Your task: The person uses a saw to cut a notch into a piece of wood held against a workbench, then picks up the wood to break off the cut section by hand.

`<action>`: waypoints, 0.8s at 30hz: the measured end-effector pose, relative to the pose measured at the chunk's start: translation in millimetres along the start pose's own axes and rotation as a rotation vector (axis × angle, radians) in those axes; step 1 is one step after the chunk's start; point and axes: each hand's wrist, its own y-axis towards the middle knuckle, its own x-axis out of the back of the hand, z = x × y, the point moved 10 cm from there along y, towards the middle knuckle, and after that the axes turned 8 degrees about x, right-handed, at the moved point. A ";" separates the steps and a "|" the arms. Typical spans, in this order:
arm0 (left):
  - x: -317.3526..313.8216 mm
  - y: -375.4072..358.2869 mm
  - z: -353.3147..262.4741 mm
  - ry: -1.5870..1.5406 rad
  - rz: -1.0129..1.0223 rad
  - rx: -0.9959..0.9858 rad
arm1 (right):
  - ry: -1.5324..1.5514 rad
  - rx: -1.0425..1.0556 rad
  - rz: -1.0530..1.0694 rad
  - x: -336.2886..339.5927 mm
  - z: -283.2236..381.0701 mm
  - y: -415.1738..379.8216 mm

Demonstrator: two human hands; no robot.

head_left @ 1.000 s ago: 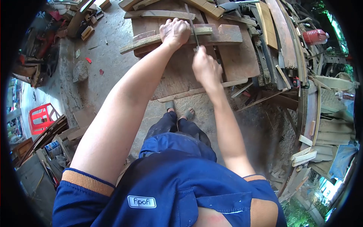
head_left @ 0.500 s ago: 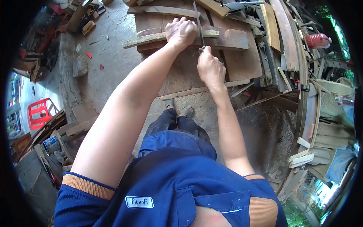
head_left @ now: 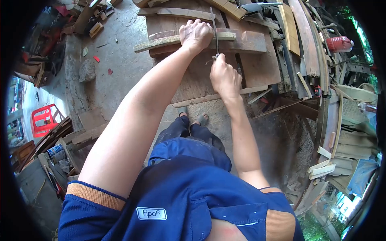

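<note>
My left hand (head_left: 197, 35) is closed over a long pale wooden strip (head_left: 157, 43), which lies on thicker wood pieces on a brown board bench (head_left: 257, 66). Close to its right side stands a narrow saw blade (head_left: 216, 38), crossing the strip near its right end. My right hand (head_left: 226, 76) is wrapped round the near end of the saw, so the handle is mostly hidden. A reddish wood block (head_left: 253, 41) sits to the right of the blade.
A curved wooden piece (head_left: 175, 12) lies at the bench's far side. Stacked planks (head_left: 290, 30) and a red bottle (head_left: 339, 43) are at the right. On the left are a stone (head_left: 87, 71), a red plastic chair (head_left: 43, 120) and a blue can (head_left: 56, 152).
The saw blade has slid slightly toward my body, with my right hand still round its near end. My left hand stays on the strip. The whole view has shifted a little.
</note>
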 end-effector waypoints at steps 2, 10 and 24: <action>3.8 8.9 2.1 -0.014 0.035 0.072 | -0.041 0.004 -0.010 2.4 -3.1 13.2; -0.1 10.9 -2.8 -0.016 -0.009 0.026 | -0.008 0.035 -0.055 9.2 -9.0 1.7; -0.7 9.4 -5.4 -0.017 0.001 -0.021 | 0.015 0.001 0.009 1.1 -14.5 -3.7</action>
